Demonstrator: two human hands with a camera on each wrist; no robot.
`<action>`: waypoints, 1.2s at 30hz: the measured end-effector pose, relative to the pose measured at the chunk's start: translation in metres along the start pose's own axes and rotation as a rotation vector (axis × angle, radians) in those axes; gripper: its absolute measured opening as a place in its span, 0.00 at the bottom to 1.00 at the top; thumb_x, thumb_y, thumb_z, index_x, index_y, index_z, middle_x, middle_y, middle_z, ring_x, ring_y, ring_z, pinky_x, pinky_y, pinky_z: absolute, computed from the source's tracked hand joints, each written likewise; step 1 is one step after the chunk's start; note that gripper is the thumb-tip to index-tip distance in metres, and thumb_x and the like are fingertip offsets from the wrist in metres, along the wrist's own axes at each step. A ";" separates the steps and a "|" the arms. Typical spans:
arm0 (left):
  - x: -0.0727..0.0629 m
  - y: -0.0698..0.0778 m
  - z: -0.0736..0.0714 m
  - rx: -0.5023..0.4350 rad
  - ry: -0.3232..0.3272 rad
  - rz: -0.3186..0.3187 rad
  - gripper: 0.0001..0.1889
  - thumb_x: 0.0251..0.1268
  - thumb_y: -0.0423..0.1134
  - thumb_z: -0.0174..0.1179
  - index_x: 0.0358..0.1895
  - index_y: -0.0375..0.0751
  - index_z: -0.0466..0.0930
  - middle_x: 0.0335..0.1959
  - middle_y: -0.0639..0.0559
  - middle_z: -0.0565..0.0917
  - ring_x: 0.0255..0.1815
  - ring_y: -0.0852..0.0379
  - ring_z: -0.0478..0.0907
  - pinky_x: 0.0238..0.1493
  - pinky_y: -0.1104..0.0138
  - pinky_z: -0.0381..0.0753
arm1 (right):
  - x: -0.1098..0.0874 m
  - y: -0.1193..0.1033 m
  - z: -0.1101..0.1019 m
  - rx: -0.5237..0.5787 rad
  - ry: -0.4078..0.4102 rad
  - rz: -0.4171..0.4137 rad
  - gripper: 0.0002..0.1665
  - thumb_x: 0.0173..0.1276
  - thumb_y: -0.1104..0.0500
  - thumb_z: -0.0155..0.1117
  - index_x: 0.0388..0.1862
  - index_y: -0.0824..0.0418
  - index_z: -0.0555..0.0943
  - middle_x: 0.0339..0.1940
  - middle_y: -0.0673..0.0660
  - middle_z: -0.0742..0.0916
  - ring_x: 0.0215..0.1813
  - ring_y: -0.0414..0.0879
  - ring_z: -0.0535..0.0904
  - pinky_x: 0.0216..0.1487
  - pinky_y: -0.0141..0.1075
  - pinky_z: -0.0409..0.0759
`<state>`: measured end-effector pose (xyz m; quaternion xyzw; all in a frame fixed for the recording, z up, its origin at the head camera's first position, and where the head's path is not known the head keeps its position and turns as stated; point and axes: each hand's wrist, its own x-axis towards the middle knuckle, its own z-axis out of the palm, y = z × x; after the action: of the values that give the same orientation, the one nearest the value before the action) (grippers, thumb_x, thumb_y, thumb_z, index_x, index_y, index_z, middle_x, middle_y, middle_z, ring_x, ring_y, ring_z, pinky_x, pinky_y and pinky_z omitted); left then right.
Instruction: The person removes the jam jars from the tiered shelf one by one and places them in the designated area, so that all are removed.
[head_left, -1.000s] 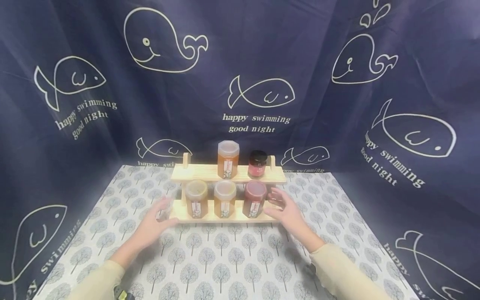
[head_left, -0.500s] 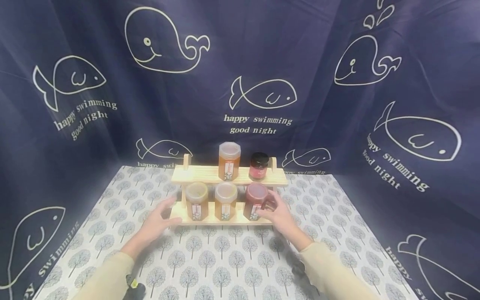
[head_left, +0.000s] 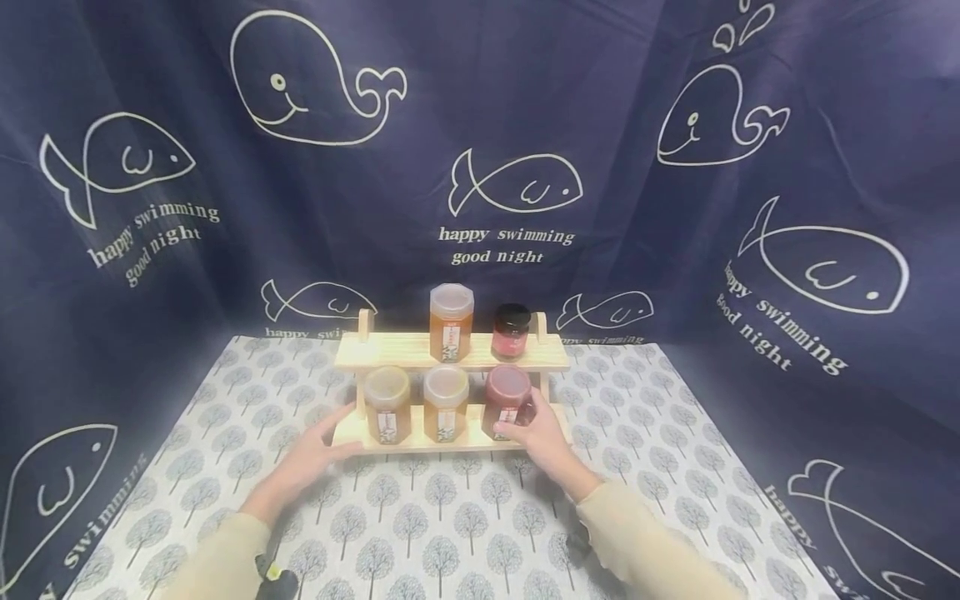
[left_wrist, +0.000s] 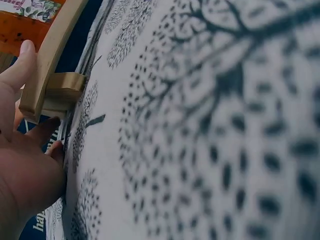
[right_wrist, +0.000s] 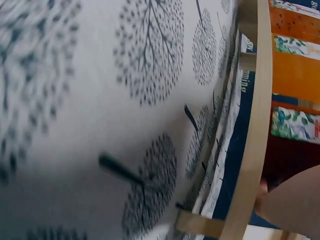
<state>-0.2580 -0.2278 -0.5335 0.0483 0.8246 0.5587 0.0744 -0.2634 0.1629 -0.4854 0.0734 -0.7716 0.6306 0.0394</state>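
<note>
At the left of the head view, the left hand (head_left: 311, 454) holds the left end of a two-tier wooden rack (head_left: 397, 352), thumb at the front edge of its lower board, fingers round behind. Next on that board stand a dull amber jar (head_left: 387, 408) and, just beside it, a lighter jar (head_left: 446, 408). Above the lighter one, a tall orange jar (head_left: 451, 325) stands on the upper board; right of that is a black-lidded jar (head_left: 512, 333). Below this, right of the frame's centre on the lower board, the dark red jar (head_left: 507, 400) stands upright, its long axis vertical. It lies to the upper left of the right hand (head_left: 540, 433), much the nearer hand, whose thumb and fingers grip it, thumb across the label.
</note>
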 end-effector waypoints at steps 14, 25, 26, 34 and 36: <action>-0.001 0.001 0.003 -0.041 -0.032 -0.007 0.46 0.57 0.57 0.70 0.79 0.58 0.59 0.79 0.46 0.61 0.78 0.38 0.54 0.74 0.34 0.41 | 0.002 0.006 0.006 -0.260 0.120 0.017 0.47 0.48 0.53 0.84 0.67 0.60 0.73 0.59 0.59 0.84 0.63 0.57 0.78 0.68 0.54 0.73; 0.003 -0.003 0.006 -0.037 -0.063 0.052 0.44 0.61 0.56 0.68 0.79 0.58 0.58 0.79 0.48 0.61 0.78 0.40 0.56 0.76 0.37 0.44 | -0.005 0.003 -0.023 -0.287 0.118 -0.021 0.50 0.48 0.55 0.85 0.69 0.62 0.71 0.60 0.61 0.83 0.62 0.56 0.79 0.66 0.53 0.75; 0.003 -0.002 0.006 -0.039 -0.067 0.057 0.44 0.62 0.55 0.68 0.80 0.57 0.58 0.79 0.48 0.60 0.78 0.40 0.55 0.76 0.36 0.44 | -0.006 0.001 -0.026 -0.285 0.119 -0.025 0.48 0.48 0.55 0.85 0.67 0.62 0.72 0.59 0.61 0.84 0.60 0.55 0.80 0.65 0.52 0.76; 0.000 0.001 0.002 -0.040 -0.060 0.065 0.44 0.61 0.54 0.69 0.80 0.57 0.57 0.79 0.47 0.60 0.77 0.38 0.57 0.74 0.35 0.46 | -0.007 -0.013 -0.057 -0.286 0.114 -0.015 0.45 0.51 0.57 0.84 0.66 0.62 0.73 0.58 0.61 0.84 0.54 0.53 0.81 0.57 0.46 0.79; -0.001 0.002 0.001 -0.037 -0.058 0.072 0.44 0.62 0.53 0.69 0.80 0.56 0.57 0.79 0.46 0.60 0.77 0.38 0.57 0.74 0.35 0.47 | -0.007 -0.013 -0.064 -0.287 0.117 -0.021 0.45 0.51 0.58 0.83 0.67 0.62 0.72 0.59 0.61 0.84 0.54 0.52 0.81 0.57 0.44 0.79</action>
<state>-0.2569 -0.2264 -0.5323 0.0928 0.8094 0.5745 0.0790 -0.2568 0.2237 -0.4606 0.0380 -0.8495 0.5165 0.1010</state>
